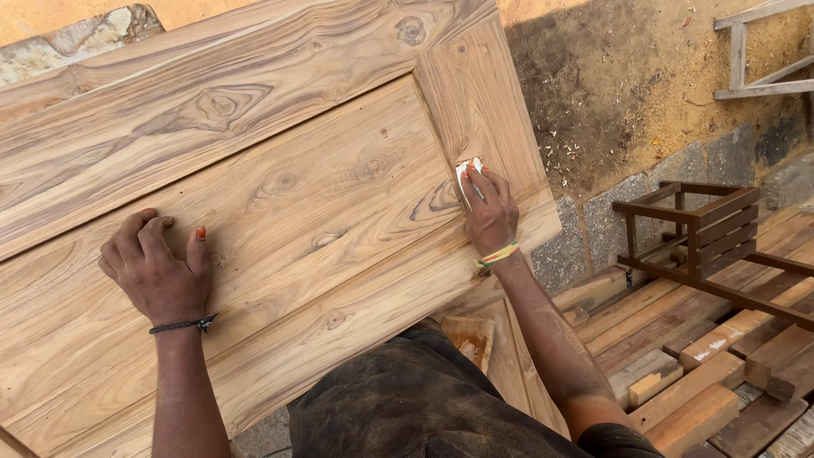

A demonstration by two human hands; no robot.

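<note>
Sandy, sawdust-strewn ground [610, 76] is filling the top of the view, edged by a row of grey stone blocks [678, 170] that is running down toward the right. A large panelled wooden door [280, 195] of pale, strongly figured timber is lying tilted across most of the frame, its recessed centre panel bordered by a raised frame. The left hand [157, 267] is resting palm down on the centre panel at the lower left, fingers curled under and thumb out to the side, gripping nothing; a dark cord bracelet [182, 325] is circling its wrist. The right hand [490, 212] is reaching forward with the arm nearly straight, fingers extended and pressing down on a small white pad, seemingly sandpaper [466, 170], at the inner corner where the panel is meeting the right-hand frame member. Whether the pad is folded cannot be told. A band of coloured threads [498, 254] is sitting at that wrist. The person's dark, dusty garment [415, 399] is showing at the bottom centre. To the right, well apart from the door, a dark brown slatted wooden frame [704, 229] is standing on a stack of planks and offcuts [704, 365]. A pale wooden frame [763, 51] is lying on the sand in the upper right corner.
</note>
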